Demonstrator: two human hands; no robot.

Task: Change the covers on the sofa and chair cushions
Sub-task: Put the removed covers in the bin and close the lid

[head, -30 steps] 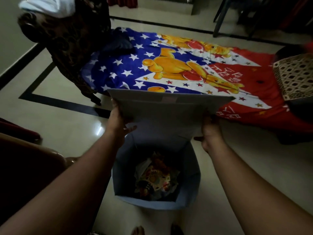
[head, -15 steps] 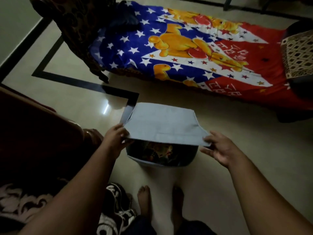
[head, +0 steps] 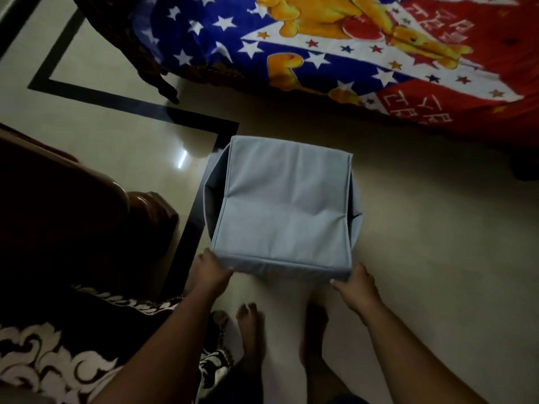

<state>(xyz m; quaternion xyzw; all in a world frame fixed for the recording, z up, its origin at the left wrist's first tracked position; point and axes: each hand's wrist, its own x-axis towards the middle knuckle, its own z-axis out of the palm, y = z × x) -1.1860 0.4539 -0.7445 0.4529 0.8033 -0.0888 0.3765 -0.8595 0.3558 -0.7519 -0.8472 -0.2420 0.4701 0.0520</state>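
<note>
The pale blue fabric storage box [head: 280, 211] stands on the glossy cream floor [head: 423, 243] with its soft flap lid folded flat over the top, so its contents are hidden; beyond the box lies the bright blue-and-red bedspread printed with stars and yellow bears [head: 335, 48]; left of the box sits a dark brown wooden sofa arm [head: 96, 211], with a brown cushion cover patterned in white scrolls [head: 58, 357] nearer the camera; the left hand [head: 208, 274] pinches the box lid's near left corner, fingers curled under the edge; the right hand [head: 354, 284] pinches the near right corner; two bare feet [head: 250, 336] stand just below the box.
</note>
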